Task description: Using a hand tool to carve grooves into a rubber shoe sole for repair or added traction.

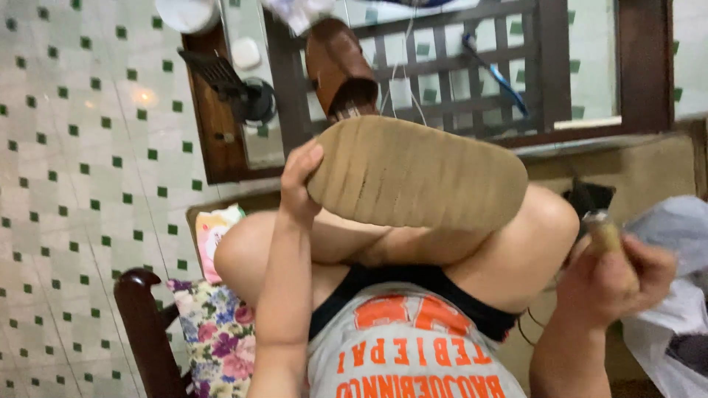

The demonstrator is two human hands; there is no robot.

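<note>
Head view: left hand (299,180) grips ribbed tan shoe sole (417,175).

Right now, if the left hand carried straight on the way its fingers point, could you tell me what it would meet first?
The left hand already grips the edge of the tan shoe sole. Beyond that its fingers point up-frame toward the brown shoe on the glass-topped table, probably first, though depth is unclear.

tan ribbed shoe sole (417,173) | upturned, tilted | above knees, heel end held; small tan tube (606,237) | gripped upright
</note>
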